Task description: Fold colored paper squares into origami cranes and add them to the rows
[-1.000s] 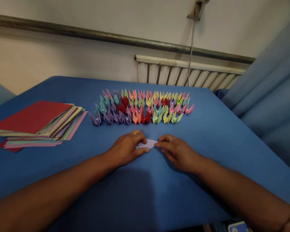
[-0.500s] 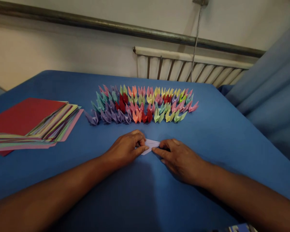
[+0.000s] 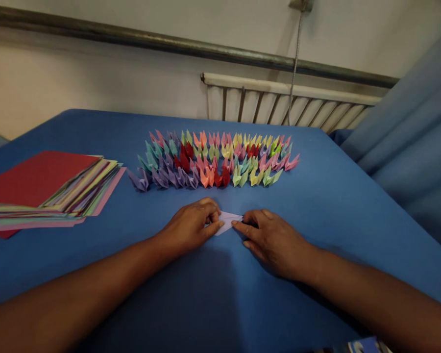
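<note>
A small pale lilac piece of folded paper (image 3: 228, 221), kite-like in outline, lies on the blue table between my two hands. My left hand (image 3: 194, 219) is closed on its left end, with the thumb and curled fingers at the edge. From the other side, my right hand (image 3: 270, 238) grips the narrow right tip, its thumb laid on the paper's surface. Beyond the hands stand rows of folded paper cranes (image 3: 208, 176) in purple, teal, red, pink, yellow and green.
At the left lies a thick stack of coloured paper sheets (image 3: 40, 179), red on top. The blue table (image 3: 161, 304) reaches back toward a wall with a metal pipe (image 3: 150, 44) and a radiator (image 3: 257, 86). A blue curtain (image 3: 407, 147) hangs at the right. Something printed (image 3: 365, 345) shows at the bottom edge.
The view has shifted very slightly. Both hands stay on the folded paper, with only a tiny movement of the right thumb and fingers.
</note>
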Demonstrator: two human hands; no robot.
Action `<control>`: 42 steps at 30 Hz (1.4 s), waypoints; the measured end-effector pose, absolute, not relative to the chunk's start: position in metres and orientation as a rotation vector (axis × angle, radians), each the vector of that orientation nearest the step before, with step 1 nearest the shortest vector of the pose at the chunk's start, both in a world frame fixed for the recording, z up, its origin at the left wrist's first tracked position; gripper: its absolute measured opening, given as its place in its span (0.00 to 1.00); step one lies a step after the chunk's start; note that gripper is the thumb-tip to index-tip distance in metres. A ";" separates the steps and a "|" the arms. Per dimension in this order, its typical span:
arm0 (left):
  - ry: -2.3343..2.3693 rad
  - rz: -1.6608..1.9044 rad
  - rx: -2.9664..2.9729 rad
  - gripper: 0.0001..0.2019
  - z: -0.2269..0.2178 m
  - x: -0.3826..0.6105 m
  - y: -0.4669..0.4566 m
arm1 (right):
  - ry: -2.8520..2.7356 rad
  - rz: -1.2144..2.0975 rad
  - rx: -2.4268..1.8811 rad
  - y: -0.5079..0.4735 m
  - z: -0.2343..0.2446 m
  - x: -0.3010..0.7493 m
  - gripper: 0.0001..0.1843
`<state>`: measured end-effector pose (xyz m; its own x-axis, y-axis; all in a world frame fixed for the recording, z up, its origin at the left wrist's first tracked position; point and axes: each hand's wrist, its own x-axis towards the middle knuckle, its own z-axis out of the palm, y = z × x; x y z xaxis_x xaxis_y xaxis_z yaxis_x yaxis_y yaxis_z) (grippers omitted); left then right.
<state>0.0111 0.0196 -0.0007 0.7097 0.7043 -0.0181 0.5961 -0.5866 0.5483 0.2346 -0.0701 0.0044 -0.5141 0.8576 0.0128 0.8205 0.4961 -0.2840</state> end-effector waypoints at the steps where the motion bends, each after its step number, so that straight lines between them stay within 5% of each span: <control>1: 0.987 0.276 2.388 0.06 -0.001 0.011 0.020 | -2.589 0.362 -1.453 -0.070 0.005 0.235 0.24; 42: 0.980 0.306 2.378 0.08 0.004 0.010 0.019 | -2.533 0.378 -1.494 -0.070 0.011 0.235 0.23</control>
<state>0.0097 0.0186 0.0039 0.7089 0.7053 0.0024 0.5816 -0.5864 0.5638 0.2345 -0.0700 0.0111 -0.4806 0.8766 0.0228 0.8317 0.4639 -0.3049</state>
